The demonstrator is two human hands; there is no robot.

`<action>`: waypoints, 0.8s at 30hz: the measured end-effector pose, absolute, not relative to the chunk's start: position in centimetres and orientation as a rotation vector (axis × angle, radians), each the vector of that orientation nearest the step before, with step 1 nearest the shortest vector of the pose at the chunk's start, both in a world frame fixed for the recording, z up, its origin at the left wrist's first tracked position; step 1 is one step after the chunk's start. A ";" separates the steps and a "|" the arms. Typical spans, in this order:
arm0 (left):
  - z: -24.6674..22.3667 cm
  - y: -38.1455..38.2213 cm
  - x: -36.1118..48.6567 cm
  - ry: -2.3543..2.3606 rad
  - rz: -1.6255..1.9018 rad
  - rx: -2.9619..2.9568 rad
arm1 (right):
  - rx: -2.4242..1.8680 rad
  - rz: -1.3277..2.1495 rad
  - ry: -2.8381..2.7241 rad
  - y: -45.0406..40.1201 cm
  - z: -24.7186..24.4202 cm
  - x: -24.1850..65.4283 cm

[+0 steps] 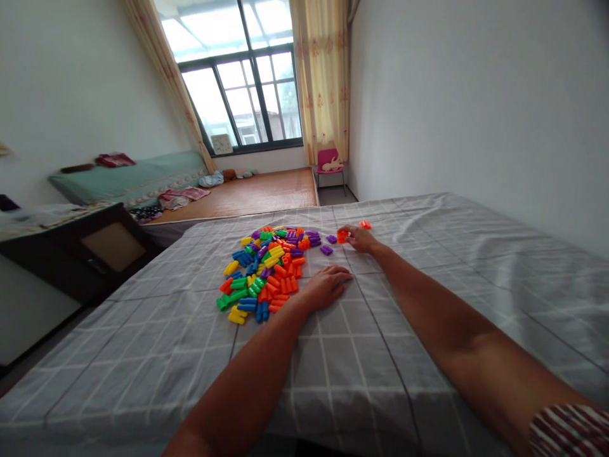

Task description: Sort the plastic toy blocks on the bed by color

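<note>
A heap of plastic toy building blocks [273, 257] in orange, yellow, green, blue and purple lies on a grey checked sheet [333, 355]. My right hand [361, 240] is beyond the heap's right side, its fingers closed on an orange block [342, 237]. Another orange block [365, 225] lies just past that hand. Two loose purple blocks, one nearer me [326, 251] and one farther off [332, 239], rest between the heap and my right hand. Close to the heap's right edge, my left hand [328, 287] lies palm down on the sheet, fingers stretched out, with nothing visible in it.
The sheet covers a bed-like surface with a white wall [476, 114] along its right. Farther back are a brown mat platform [266, 193], a pink chair [328, 160] and a window. A dark cabinet [85, 254] stands at the left.
</note>
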State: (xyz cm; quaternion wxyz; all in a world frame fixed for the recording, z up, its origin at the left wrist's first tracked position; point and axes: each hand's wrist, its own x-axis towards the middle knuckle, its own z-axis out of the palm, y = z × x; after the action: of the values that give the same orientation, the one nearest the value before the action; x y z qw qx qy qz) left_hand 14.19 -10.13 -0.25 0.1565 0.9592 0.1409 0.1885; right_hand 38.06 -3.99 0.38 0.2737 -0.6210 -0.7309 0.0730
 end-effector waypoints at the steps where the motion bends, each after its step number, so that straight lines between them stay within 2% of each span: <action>1: -0.3 -10.1 14.2 0.402 0.540 2.745 | -1.732 0.215 -1.950 -4.1 0.5 39.4; 6: -0.6 -9.9 14.2 0.421 0.556 2.725 | -1.913 0.124 -1.747 -4.8 0.3 44.8; 12: -0.7 -9.8 14.3 0.425 0.553 2.718 | -2.192 -0.022 -1.445 -4.9 -0.8 45.6; 24: -0.6 -9.9 14.2 0.428 0.548 2.727 | -2.062 -0.231 -1.398 -5.1 -2.3 47.7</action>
State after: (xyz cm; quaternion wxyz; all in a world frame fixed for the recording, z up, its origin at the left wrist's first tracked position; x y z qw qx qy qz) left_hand 14.17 -9.94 -0.57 0.1631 0.9560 0.1500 0.1923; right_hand 47.65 -5.10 -2.30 0.3146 -0.7823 -0.5304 -0.0877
